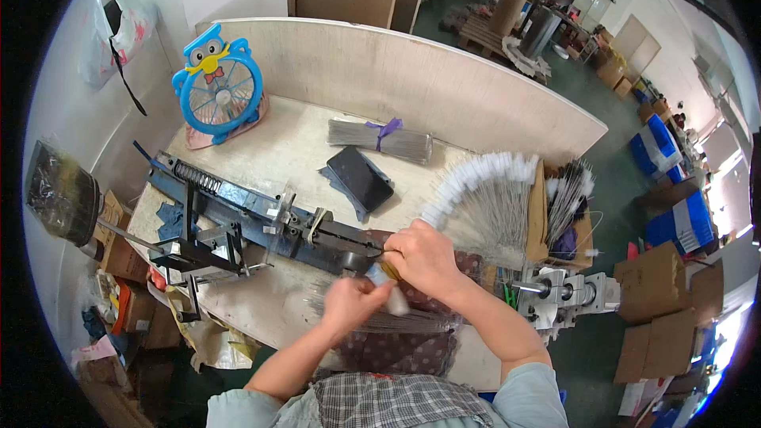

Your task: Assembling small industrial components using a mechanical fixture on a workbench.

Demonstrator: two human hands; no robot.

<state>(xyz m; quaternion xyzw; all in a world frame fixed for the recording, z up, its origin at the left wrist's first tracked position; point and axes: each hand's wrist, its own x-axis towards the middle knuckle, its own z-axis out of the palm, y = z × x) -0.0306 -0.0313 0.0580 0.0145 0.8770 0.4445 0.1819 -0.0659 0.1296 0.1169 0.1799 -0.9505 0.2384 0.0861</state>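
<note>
My left hand [355, 303] is closed at the front end of a long dark metal jig [317, 230], thumb towards my right hand. My right hand [424, 257] is closed too, bent fingers at the jig's end, just above and right of the left. Between them is a small white, blurred piece [395, 301], like a brush tip, with light blue and yellowish bits by the fingertips. What each hand grips is mostly hidden. Thin metal wires [420, 322] lie under my hands on a dotted brown cloth [396, 351]. Many white-tipped wire brushes [491, 198] fan out right of my right hand.
A black phone [360, 181] lies on a cloth, near a wire bundle [379, 139] tied with purple ribbon. A blue cartoon fan [218, 91] stands back left. A black metal frame [198, 250] is left, a silver clamp device [567, 299] right, beside a cardboard box [585, 239] of brushes.
</note>
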